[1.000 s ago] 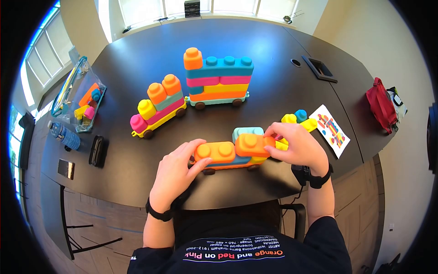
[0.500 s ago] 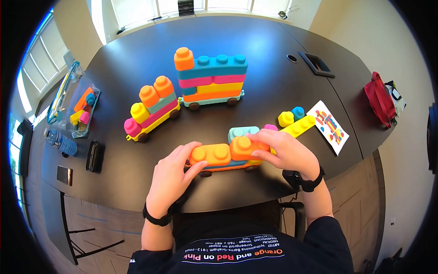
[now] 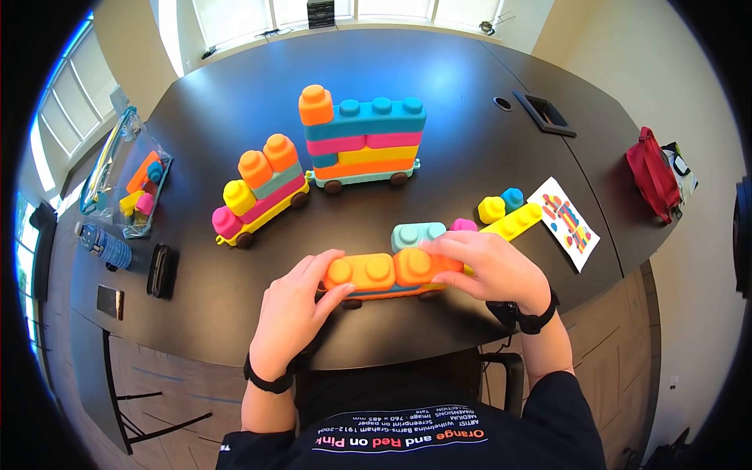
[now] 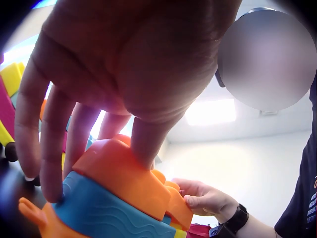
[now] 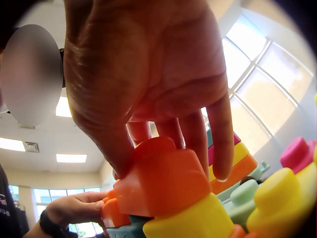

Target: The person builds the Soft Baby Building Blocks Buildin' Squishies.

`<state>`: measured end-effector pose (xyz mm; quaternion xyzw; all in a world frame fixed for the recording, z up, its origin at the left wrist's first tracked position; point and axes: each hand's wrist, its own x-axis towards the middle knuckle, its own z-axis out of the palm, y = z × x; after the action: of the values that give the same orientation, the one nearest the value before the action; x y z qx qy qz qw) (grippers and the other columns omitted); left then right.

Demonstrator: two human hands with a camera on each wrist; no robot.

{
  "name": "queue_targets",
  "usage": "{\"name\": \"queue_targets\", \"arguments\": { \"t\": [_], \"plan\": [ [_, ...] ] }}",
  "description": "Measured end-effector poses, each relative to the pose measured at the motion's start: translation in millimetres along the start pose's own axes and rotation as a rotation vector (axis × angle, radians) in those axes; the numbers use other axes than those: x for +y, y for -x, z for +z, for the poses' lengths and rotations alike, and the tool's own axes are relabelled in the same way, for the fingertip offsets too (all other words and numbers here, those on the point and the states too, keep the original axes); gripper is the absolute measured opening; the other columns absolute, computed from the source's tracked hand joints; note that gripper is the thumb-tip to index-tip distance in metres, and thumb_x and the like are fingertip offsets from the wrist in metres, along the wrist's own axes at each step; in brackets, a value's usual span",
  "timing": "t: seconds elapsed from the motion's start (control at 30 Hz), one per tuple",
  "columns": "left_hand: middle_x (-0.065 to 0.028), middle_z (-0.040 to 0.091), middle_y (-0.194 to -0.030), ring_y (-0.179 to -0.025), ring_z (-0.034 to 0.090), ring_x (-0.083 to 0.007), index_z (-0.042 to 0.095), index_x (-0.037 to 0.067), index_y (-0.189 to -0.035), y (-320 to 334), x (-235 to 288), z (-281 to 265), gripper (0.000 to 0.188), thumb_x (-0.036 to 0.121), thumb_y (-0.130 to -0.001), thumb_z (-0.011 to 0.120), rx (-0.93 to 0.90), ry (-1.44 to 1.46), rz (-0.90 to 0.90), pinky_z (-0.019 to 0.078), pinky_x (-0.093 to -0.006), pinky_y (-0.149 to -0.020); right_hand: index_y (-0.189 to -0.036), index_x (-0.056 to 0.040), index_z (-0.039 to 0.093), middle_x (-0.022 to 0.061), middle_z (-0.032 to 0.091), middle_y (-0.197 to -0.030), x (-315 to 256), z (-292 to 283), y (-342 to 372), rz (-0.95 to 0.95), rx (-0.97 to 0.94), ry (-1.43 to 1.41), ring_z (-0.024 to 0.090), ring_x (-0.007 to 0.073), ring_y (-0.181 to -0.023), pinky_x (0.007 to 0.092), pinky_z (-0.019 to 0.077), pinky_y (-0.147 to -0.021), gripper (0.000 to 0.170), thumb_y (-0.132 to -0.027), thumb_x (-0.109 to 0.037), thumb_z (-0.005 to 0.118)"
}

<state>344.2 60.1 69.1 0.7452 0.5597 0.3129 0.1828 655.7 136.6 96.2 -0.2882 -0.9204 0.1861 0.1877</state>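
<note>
My left hand (image 3: 294, 301) grips the left orange block (image 3: 360, 272) of a small wheeled toy car, thumb on the near side and fingers on the far side. My right hand (image 3: 505, 270) holds the right orange block (image 3: 414, 267) by its outer end. Both orange blocks stand side by side, almost level. Under them are a blue block (image 4: 106, 208) and a yellow block (image 5: 193, 218), on an orange base with a hook (image 4: 33, 213) and dark wheels. Right behind the car lies a mint piece (image 3: 415, 234), partly hidden by the right orange block.
Beyond stand a yellow-based car (image 3: 266, 207) and a taller mint-based car (image 3: 364, 176). To the right lie a pink block (image 3: 464, 225), a long yellow block (image 3: 513, 223) and a picture sheet (image 3: 565, 223). A clear bag (image 3: 125, 172), water bottle (image 3: 106, 247) and black case (image 3: 160, 270) are left.
The right orange block has come down from a raised position to nearly the height of the left one, my right hand moving with it. My left hand keeps its grip.
</note>
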Motion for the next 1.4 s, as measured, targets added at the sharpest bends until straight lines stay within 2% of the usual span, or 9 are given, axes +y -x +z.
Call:
{"name": "queue_targets", "arguments": {
  "t": [0.4,0.53,0.63,0.73,0.87,1.0,1.07,1.2,1.4],
  "plan": [
    [-0.0146,0.071,-0.109,-0.081,0.072,-0.0308,0.064,0.006,-0.133,1.3,3.5,-2.3,0.043,0.023,-0.096,0.078,-0.009,-0.034,-0.011,0.0582,-0.037,-0.078,-0.14,-0.0072,0.063,0.013,0.07,-0.113,-3.1,5.5,-1.9,0.122,-0.089,-0.037,0.066,0.0341,-0.1,0.043,0.0528,-0.09,0.048,-0.095,-0.018,0.077],
    [-0.0148,0.071,-0.109,-0.081,0.073,-0.0303,0.065,0.005,-0.132,0.0,3.2,-1.5,0.043,0.024,-0.096,0.078,-0.013,-0.011,-0.022,0.0584,-0.037,-0.078,-0.143,-0.0066,0.062,0.0139,0.071,-0.117,5.9,6.2,-1.9,0.114,-0.102,-0.083,0.067,0.0336,-0.104,0.0415,0.0537,-0.093,0.049,-0.097,-0.019,0.076],
    [-0.0149,0.071,-0.11,-0.082,0.073,-0.0297,0.065,0.005,-0.132,0.0,3.7,-2.6,0.043,0.024,-0.096,0.078,-0.026,0.002,-0.037,0.0589,-0.0366,-0.079,-0.142,-0.0072,0.063,0.0169,0.074,-0.122,24.9,-1.4,-1.1,-0.027,-0.009,-0.131,0.071,0.0346,-0.107,0.0416,0.0561,-0.094,0.047,-0.1,-0.025,0.073],
    [-0.0148,0.071,-0.11,-0.082,0.073,-0.029,0.065,0.005,-0.133,0.8,1.8,-1.2,0.043,0.024,-0.096,0.079,-0.023,0.011,-0.042,0.0594,-0.036,-0.079,-0.146,-0.0056,0.061,0.016,0.075,-0.123,34.9,-13.9,4.2,0.202,0.117,-0.332,0.072,0.0334,-0.107,0.0401,0.0563,-0.095,0.049,-0.101,-0.024,0.072],
    [-0.0145,0.071,-0.11,-0.082,0.074,-0.0276,0.065,0.004,-0.133,0.1,3.0,-3.2,0.044,0.023,-0.096,0.079,-0.035,0.033,-0.059,0.0596,-0.0351,-0.079,-0.12,0.0011,0.072,0.0171,0.075,-0.116,50.4,-28.1,13.2,0.351,0.174,0.125,0.071,0.0338,-0.108,0.0394,0.0553,-0.096,0.028,-0.097,-0.014,0.072],
    [-0.0143,0.071,-0.109,-0.081,0.073,-0.0272,0.065,0.004,-0.133,0.4,0.0,-0.5,0.044,0.023,-0.096,0.079,-0.03,0.032,-0.049,0.0594,-0.0347,-0.078,-0.116,0.0002,0.072,0.0171,0.074,-0.109,74.0,-40.4,22.7,0.397,0.214,0.334,0.07,0.0352,-0.103,0.0398,0.0557,-0.092,0.027,-0.093,-0.014,0.075],
    [-0.0073,0.071,-0.103,-0.082,0.075,-0.0262,0.065,0.013,-0.131,1.4,-4.6,3.0,0.042,0.037,-0.098,0.075,0.01,-0.012,-0.016,0.059,-0.0392,-0.072,-0.114,-0.0005,0.072,0.0162,0.072,-0.104,77.8,-41.5,28.5,0.4,0.109,0.256,0.07,0.035,-0.099,0.0403,0.0557,-0.09,0.029,-0.09,-0.016,0.079],
    [-0.0073,0.071,-0.103,-0.082,0.075,-0.0261,0.066,0.013,-0.131,0.7,-3.2,2.8,0.042,0.037,-0.098,0.075,0.009,0.007,-0.026,0.059,-0.039,-0.071,-0.108,-0.0032,0.071,0.013,0.067,-0.093,47.8,-34.5,20.5,0.448,-0.213,0.147,0.067,0.0334,-0.093,0.042,0.0551,-0.086,0.041,-0.078,-0.021,0.09],
    [-0.0072,0.071,-0.103,-0.082,0.076,-0.0257,0.066,0.012,-0.131,1.8,-2.2,2.4,0.042,0.036,-0.098,0.076,0.007,0.021,-0.027,0.0589,-0.0386,-0.071,-0.102,-0.004,0.065,0.0143,0.065,-0.1,44.4,0.5,33.3,0.381,-0.081,0.201,0.065,0.0357,-0.098,0.0436,0.0542,-0.089,0.047,-0.069,-0.02,0.095]
  ]
}}
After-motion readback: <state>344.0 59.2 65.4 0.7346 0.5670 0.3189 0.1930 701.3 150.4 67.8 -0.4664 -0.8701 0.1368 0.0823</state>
